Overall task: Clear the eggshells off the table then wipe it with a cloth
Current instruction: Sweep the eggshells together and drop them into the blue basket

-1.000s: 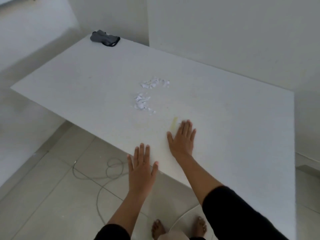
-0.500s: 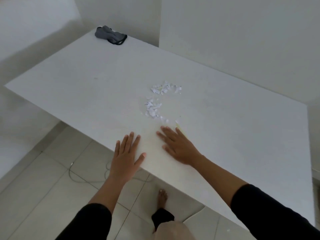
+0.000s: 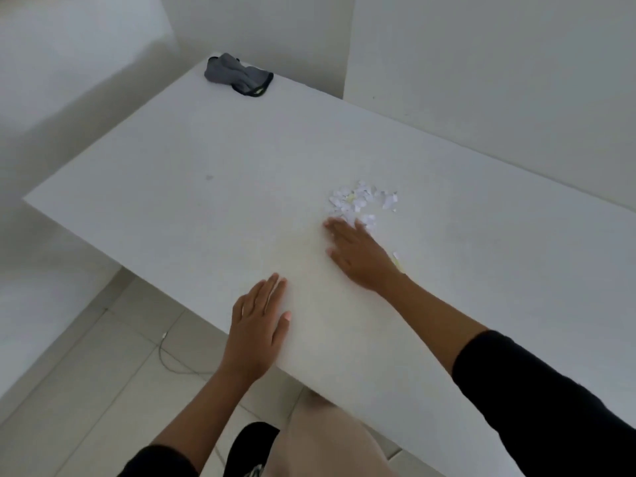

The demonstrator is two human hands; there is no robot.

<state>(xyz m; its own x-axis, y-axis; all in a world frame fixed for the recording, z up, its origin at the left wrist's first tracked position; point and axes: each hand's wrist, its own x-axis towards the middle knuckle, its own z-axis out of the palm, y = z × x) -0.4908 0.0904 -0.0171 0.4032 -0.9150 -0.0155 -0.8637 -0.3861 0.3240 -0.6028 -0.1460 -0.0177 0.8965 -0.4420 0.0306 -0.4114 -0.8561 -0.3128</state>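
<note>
Eggshells [image 3: 361,201] now bunched by right hand [image 3: 361,256]

Dim, soft, even light; slight blur; wide-angle bending at edges.

Right hand [image 3: 361,256] flat on table [image 3: 206,208], fingertips touching eggshells [image 3: 361,201]; cloth [image 3: 237,75] far corner.

Right hand [image 3: 361,256] covers eggshells [image 3: 361,201] at pile's 6 o'clock edge. Yellow smear [image 3: 397,263] partly under wrist. Table [image 3: 206,208] cut off at 4 o'clock. Cloth [image 3: 237,75] folds blurred.
</note>
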